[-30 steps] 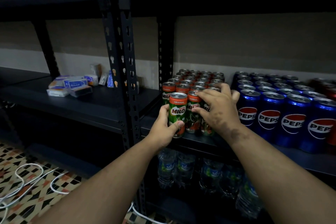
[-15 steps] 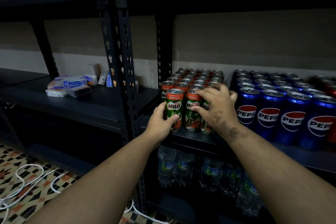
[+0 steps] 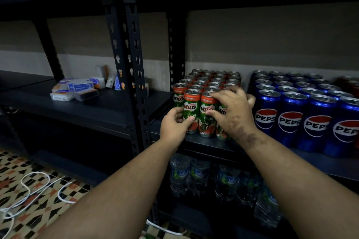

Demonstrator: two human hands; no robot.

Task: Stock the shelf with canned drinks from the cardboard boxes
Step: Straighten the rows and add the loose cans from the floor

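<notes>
My left hand [image 3: 175,124] curls around the front Milo can [image 3: 191,111] marked "ORIGINAL", at the shelf [image 3: 204,142] edge; my right hand [image 3: 232,111] grips neighbour cans [image 3: 207,114]. Pepsi cans [image 3: 289,120] stand at 3 o'clock

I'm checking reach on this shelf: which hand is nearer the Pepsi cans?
Right. The right hand rests on Milo cans beside the Pepsi cans; the left hand is further left.
</notes>
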